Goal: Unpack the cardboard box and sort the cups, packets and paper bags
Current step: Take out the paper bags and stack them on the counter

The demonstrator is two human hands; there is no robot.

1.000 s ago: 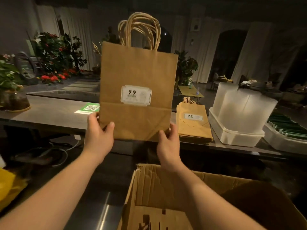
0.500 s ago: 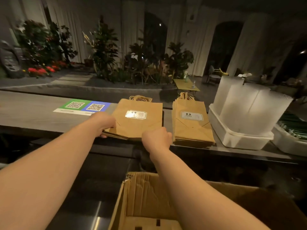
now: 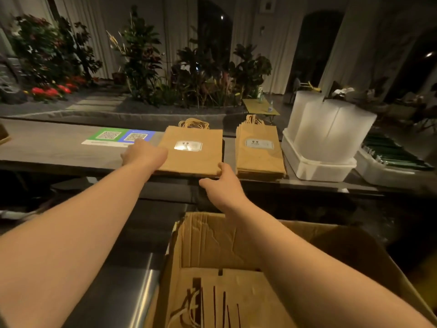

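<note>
A stack of brown paper bags (image 3: 191, 159) with white labels lies flat on the grey counter (image 3: 59, 150), handles pointing away. My left hand (image 3: 144, 155) rests against the stack's left edge with its fingers stretched forward. At the near right corner my right hand (image 3: 221, 183) touches the stack with its thumb, the fingers loose. A second stack of paper bags (image 3: 260, 157) lies just to the right. The open cardboard box (image 3: 212, 245) stands below my arms, with more bags and their handles (image 3: 189, 306) inside.
A white tub (image 3: 316, 169) holding tall translucent sleeves (image 3: 331, 129) stands right of the bags. Further right is a tray of green packets (image 3: 397, 155). A green and blue QR sign (image 3: 118, 137) lies on the counter to the left. Plants fill the background.
The stack I held upright in the air has come down flat on the counter beside the other stack. My right hand has since slid back to its near right corner.
</note>
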